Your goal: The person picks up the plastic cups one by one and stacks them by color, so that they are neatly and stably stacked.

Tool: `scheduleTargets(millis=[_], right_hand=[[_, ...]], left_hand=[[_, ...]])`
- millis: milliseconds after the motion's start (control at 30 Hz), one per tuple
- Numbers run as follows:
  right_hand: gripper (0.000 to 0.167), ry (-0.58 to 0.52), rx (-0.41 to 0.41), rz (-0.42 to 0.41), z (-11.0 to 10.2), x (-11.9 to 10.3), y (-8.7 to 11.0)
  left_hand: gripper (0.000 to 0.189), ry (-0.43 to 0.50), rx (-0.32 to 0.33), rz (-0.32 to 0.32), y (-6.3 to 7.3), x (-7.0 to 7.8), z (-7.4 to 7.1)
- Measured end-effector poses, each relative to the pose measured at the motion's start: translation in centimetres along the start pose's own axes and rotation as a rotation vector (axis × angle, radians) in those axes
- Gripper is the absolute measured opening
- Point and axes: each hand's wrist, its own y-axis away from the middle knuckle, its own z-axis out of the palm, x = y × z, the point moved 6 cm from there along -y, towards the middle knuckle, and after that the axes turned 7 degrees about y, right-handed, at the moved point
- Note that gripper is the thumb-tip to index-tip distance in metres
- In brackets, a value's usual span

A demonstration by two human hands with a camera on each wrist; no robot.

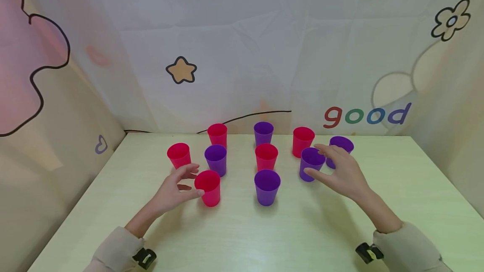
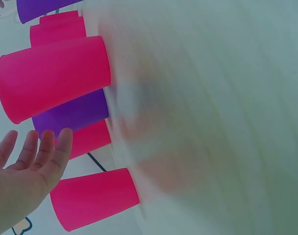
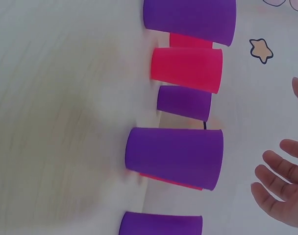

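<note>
Several red and purple plastic cups stand upright, mouths up, on the table. My left hand (image 1: 174, 191) is beside the front-left red cup (image 1: 210, 189), thumb and fingers spread at its left side. In the left wrist view this hand (image 2: 34, 169) shows relaxed fingers, and a gap separates them from the nearest red cup (image 2: 56, 78). My right hand (image 1: 343, 175) hovers by a purple cup (image 1: 311, 166) on the right, thumb and fingers apart. The right wrist view shows its fingers (image 3: 274, 178) off that purple cup (image 3: 176, 156). Neither hand holds anything.
A purple cup (image 1: 266, 190) stands front centre, with a red cup (image 1: 266, 156) behind it. Another purple cup (image 1: 342, 144) is partly hidden by my right hand. At the far left is a red cup (image 1: 178, 154). A printed cloth (image 1: 227, 53) hangs behind the table (image 1: 242, 238).
</note>
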Motion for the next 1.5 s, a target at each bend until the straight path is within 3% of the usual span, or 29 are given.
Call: scheduleTargets(millis=[533,1067,1500], right_hand=[[0.062,-0.229,-0.029,0.044,2.7,-1.0,-3.0],[0.063,-0.368,-0.102,0.098,5.7,-0.9,-5.2],[0.064,-0.435,-0.11,0.12,7.3,-1.5,-6.2]], left_hand=[[0.066,0.095,-0.05,-0.072,0.1,-0.6,0.7],[0.063,0.11,-0.048,-0.08,0.2,-0.8,0.9],[0.059,0.125,-0.038,-0.069,0.2,-0.9,0.9]])
